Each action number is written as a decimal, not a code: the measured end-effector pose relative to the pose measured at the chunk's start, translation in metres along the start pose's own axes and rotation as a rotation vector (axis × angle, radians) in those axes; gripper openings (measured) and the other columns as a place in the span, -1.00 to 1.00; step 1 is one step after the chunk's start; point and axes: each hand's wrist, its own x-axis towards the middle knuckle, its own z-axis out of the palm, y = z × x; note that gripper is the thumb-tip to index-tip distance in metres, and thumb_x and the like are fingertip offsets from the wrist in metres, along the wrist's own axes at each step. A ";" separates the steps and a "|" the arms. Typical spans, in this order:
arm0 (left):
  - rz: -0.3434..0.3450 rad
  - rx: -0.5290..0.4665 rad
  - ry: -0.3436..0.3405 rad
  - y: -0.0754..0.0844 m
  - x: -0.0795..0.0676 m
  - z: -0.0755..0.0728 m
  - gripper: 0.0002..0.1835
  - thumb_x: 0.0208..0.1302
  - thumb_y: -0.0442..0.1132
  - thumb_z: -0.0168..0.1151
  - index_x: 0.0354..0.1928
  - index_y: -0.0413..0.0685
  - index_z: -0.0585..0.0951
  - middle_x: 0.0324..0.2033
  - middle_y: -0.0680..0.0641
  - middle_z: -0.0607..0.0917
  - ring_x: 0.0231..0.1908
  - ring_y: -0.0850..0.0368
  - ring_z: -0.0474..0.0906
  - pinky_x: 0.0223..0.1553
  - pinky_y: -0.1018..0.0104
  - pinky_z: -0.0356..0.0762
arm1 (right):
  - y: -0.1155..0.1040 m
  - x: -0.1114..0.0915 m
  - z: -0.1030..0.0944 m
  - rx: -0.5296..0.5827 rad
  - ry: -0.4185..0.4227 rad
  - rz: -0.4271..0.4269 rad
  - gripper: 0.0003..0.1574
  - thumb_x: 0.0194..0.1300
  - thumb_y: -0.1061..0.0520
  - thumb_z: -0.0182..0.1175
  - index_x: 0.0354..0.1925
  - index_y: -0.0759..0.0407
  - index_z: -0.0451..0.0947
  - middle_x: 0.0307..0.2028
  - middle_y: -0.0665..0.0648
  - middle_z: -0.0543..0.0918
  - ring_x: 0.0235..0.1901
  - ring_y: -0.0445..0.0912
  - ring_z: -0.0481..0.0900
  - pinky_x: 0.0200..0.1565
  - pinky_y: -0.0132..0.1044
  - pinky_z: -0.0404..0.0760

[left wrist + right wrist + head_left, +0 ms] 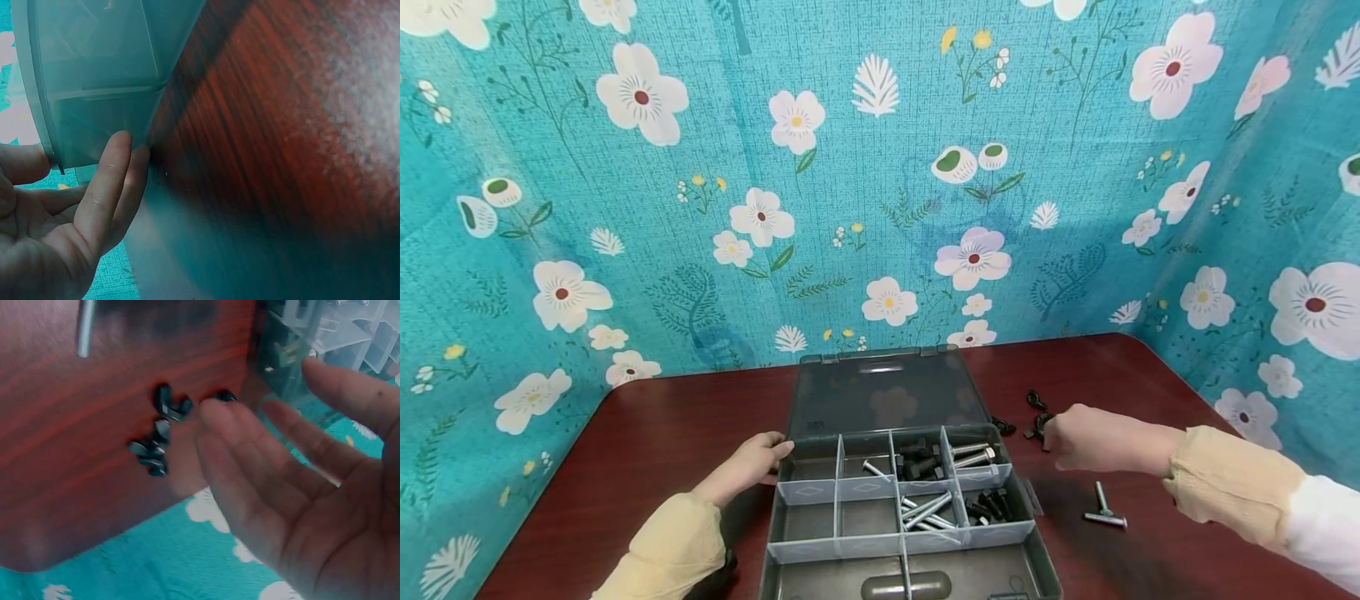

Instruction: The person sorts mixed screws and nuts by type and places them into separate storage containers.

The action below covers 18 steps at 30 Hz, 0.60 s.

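Observation:
A grey plastic organizer box [802,553] with compartments stands on the table, its lid [857,400] folded back. My left hand [747,468] holds the box by its left side wall, thumb at the rim and fingers along the outside. My right hand [1078,437] hovers right of the box with extended fingers and a bare palm. Small black hardware pieces [150,450] lie in a loose group by its fingertips; their exact kind is unclear. Inside the box are silver bolts [928,510], black bolts [988,505] and larger black pieces [919,462].
Two silver bolts [1103,518] lie on the dark red table [692,417], right of the box. A blue flowered cloth [850,208] hangs behind and at both sides. The box's front compartments reach the bottom of the head view.

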 end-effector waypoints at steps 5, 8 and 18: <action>-0.006 -0.010 0.004 0.005 -0.004 0.001 -0.52 0.39 -0.32 -0.14 0.16 -0.65 0.17 0.01 -0.51 0.40 -0.01 -0.34 0.40 -0.22 0.04 0.61 | 0.012 -0.006 0.010 0.055 0.017 0.102 -0.88 0.00 0.23 0.32 -0.52 0.12 0.53 -0.68 -0.08 0.41 -0.70 -0.27 0.26 -0.64 -0.43 0.28; -0.006 -0.010 0.006 0.006 -0.005 0.001 -0.52 0.40 -0.32 -0.13 0.17 -0.64 0.17 0.02 -0.51 0.39 -0.01 -0.33 0.40 -0.22 0.05 0.61 | 0.020 -0.008 0.016 0.084 0.029 0.170 -0.87 -0.01 0.24 0.32 -0.44 0.23 0.55 -0.60 -0.03 0.48 -0.65 -0.24 0.34 -0.60 -0.39 0.37; 0.014 -0.041 0.018 0.002 -0.003 0.003 -0.54 0.38 -0.35 -0.13 0.14 -0.67 0.18 -0.05 -0.48 0.44 -0.09 -0.26 0.45 -0.23 0.03 0.61 | 0.046 -0.015 0.034 0.334 0.011 0.413 -0.81 0.09 0.22 0.26 -0.52 0.23 0.42 -0.69 0.10 0.47 -0.70 -0.13 0.46 -0.62 -0.31 0.52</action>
